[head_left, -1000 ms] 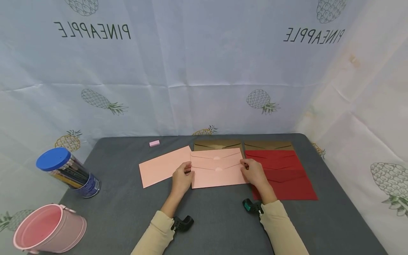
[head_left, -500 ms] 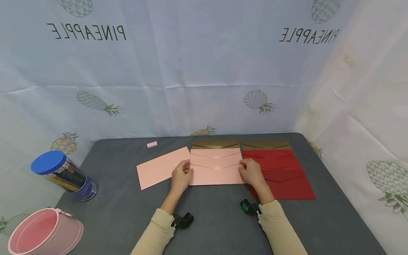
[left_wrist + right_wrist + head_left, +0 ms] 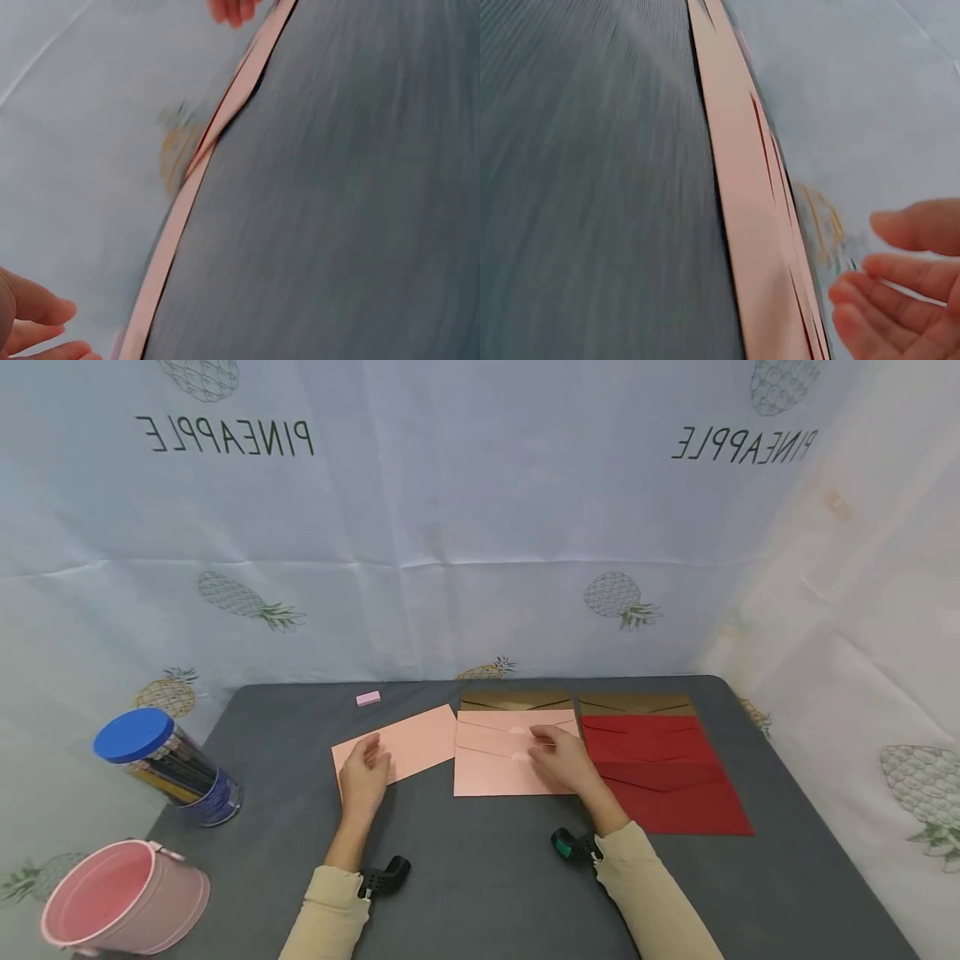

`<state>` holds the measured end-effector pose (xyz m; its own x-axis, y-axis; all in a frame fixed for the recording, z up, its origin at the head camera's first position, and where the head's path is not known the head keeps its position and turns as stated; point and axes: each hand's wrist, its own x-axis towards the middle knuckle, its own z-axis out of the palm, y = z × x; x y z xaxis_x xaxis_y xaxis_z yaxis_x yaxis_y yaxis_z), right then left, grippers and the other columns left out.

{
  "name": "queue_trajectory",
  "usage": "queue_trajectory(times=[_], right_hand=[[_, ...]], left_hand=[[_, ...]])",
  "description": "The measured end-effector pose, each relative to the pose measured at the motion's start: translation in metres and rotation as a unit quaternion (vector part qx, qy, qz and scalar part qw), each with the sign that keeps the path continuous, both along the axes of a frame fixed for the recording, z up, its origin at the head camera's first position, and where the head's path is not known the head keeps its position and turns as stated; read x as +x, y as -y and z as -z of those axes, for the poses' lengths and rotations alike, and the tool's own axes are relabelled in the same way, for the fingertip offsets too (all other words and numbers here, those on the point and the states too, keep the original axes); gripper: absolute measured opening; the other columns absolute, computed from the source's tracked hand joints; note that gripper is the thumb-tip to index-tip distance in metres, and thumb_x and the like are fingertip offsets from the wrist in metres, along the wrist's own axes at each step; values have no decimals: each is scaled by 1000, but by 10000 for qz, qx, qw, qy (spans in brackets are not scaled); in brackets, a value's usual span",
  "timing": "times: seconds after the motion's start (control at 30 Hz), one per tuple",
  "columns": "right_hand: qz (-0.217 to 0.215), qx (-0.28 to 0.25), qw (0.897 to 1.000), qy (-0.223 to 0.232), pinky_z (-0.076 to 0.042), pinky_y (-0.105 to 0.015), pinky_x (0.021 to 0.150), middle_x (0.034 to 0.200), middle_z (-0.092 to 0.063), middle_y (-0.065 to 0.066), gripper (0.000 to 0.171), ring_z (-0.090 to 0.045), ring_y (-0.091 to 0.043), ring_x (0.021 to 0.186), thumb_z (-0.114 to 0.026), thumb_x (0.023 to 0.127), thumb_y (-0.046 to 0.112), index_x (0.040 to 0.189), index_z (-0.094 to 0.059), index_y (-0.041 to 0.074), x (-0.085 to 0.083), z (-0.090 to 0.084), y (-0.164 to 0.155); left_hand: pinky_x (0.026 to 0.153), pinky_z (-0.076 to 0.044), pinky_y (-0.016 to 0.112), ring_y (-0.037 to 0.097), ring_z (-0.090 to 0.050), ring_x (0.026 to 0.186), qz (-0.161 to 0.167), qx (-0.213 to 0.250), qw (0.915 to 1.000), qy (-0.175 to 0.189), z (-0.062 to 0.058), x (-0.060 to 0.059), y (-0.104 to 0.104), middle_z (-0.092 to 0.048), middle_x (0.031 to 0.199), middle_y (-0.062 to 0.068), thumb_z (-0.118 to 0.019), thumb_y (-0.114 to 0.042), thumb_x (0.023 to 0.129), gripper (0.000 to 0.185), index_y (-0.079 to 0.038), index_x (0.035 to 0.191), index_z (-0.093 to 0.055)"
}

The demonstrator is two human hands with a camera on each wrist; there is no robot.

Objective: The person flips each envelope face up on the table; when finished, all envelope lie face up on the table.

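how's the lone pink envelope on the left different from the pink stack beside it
The lone pink envelope lies skewed on the grey table, plain face up; the pink stack sits square with pointed flaps showing. The lone one is a single piece, while the stack is overlapped envelopes. The left hand rests over the lone envelope's near corner; the right hand lies on the stack. Both are the same pale pink and lie flat.

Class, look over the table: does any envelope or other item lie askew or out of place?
Yes. The single pink envelope under the left hand lies tilted, while the pink stack, red envelopes and brown ones sit square. A small pink eraser lies alone near the back edge.
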<state>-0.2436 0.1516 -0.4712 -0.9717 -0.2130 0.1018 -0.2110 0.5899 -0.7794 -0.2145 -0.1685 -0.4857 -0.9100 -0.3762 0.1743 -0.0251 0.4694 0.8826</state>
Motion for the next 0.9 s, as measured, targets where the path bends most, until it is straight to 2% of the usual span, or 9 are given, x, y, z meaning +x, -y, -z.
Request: queue_trajectory(times=[0.1, 0.2, 0.27, 0.43, 0.53, 0.7, 0.9], right_hand=[[-579, -392, 9970, 342, -48, -44, 97, 130, -58, -16, 45, -58, -31, 116, -63, 91, 14, 132, -53, 1, -11, -1, 22], [-1072, -526, 9908, 631, -46, -43, 101, 134, -55, -14, 47, -54, -29, 121, -62, 92, 15, 135, -50, 2, -25, -3, 44], [-1341, -560, 9865, 751, -44, -44, 102, 136, -53, -14, 48, -52, -29, 124, -61, 92, 15, 136, -49, 1, -34, -5, 57], [-1899, -777, 9731, 1050, -39, -45, 107, 143, -45, -18, 53, -45, -32, 131, -59, 94, 12, 141, -41, -2, -56, -8, 78], [-2000, -877, 9673, 1291, -37, -44, 109, 146, -40, -19, 55, -40, -32, 134, -58, 94, 11, 143, -37, -2, -68, -8, 85], [-1904, -728, 9673, 1509, -39, -43, 107, 147, -40, -17, 57, -39, -31, 135, -59, 93, 10, 144, -36, 0, -84, -11, 91], [-2148, -568, 9589, 1764, -36, -43, 110, 150, -35, -18, 59, -35, -32, 138, -58, 93, 8, 146, -32, -1, -95, -16, 98]], left_hand=[[99, -45, 48, 40, -55, 118, -286, -188, 9991, 243, -5, 7, 27, -55, 129, 27, -60, -4, 88, 42, 5, 128, -53], [102, -42, 49, 41, -49, 123, -392, -177, 9972, 610, -8, 13, 49, -50, 133, 29, -58, -7, 90, 46, 6, 133, -47], [103, -41, 49, 41, -46, 126, -381, 36, 9961, 799, -9, 16, 59, -47, 135, 30, -57, -8, 91, 48, 7, 135, -44], [103, -42, 47, 39, -45, 128, -185, 890, 9915, 930, -13, 16, 67, -45, 138, 28, -56, -6, 92, 49, 7, 137, -41], [103, -41, 44, 37, -46, 128, -56, 1136, 9885, 1000, -13, 14, 67, -45, 138, 28, -55, -4, 92, 48, 8, 136, -41], [104, -41, 42, 37, -46, 128, -27, 1194, 9878, 998, -14, 13, 67, -45, 138, 28, -54, -3, 93, 47, 9, 136, -41], [105, -41, 43, 36, -45, 129, -27, 1236, 9865, 1074, -12, 17, 70, -45, 139, 26, -54, -5, 93, 46, 6, 137, -41]])
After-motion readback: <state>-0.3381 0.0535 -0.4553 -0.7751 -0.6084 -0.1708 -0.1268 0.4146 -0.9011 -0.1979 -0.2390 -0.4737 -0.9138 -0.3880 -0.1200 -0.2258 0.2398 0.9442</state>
